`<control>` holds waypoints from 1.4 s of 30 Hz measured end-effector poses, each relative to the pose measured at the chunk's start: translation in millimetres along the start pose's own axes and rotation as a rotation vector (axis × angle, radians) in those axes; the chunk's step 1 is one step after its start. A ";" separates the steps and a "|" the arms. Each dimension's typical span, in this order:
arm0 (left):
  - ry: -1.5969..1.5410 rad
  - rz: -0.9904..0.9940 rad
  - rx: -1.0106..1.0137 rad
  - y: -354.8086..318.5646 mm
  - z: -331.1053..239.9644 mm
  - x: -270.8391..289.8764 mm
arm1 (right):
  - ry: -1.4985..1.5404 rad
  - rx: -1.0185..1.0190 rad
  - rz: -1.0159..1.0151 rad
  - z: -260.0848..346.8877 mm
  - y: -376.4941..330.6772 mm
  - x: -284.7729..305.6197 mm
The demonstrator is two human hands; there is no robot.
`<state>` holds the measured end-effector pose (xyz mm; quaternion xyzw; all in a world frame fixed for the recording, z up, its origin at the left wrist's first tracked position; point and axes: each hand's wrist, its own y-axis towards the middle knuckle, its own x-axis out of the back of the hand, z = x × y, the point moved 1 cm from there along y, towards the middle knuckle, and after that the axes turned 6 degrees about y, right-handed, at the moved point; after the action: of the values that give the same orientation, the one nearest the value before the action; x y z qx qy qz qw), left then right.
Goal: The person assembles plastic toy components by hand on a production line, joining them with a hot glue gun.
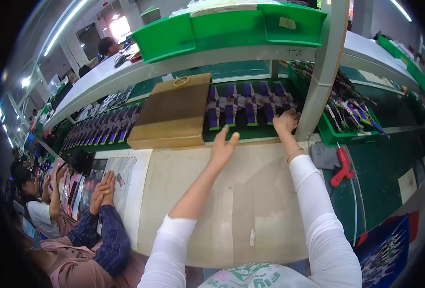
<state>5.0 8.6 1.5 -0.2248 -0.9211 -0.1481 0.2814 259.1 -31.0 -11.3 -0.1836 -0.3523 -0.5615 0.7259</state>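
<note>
At the back edge of the pale bench top (pixel 227 201), a row of purple, white and green doll-like figures (pixel 252 109) lies side by side on a dark green surface. My left hand (pixel 223 148) is in front of the row's left part, fingers stretched out and thumb apart, with nothing in it. Farther right, my right hand (pixel 286 122) reaches over the row's right end, close to the upright post. Its fingers are spread and bent a little at the figures; whether they touch one is hard to see.
A brown cardboard box (pixel 171 113) with a tape ring (pixel 181 82) stands left of the row. A red-handled tool (pixel 341 169) lies at right, below a green crate (pixel 351 138) of striped pieces. The post (pixel 324 72) carries a shelf with green bins (pixel 227 30). Co-workers sit at left.
</note>
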 end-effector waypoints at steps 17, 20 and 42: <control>0.538 -0.136 0.360 108.4 29.2 -27.0 | 0.671 -0.194 -0.009 -33.2 112.9 -55.9; 0.558 -0.249 0.458 107.8 56.3 2.4 | 0.717 -0.230 0.187 6.4 62.0 -41.5; 1.401 -0.404 -0.302 310.9 419.5 -36.2 | 1.786 -0.743 0.977 -12.0 41.8 -100.1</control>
<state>-3.0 429.9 -308.9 0.0600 -0.5192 -0.4305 0.7359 290.1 42.3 -86.0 -0.0371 0.6070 -0.2140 0.7645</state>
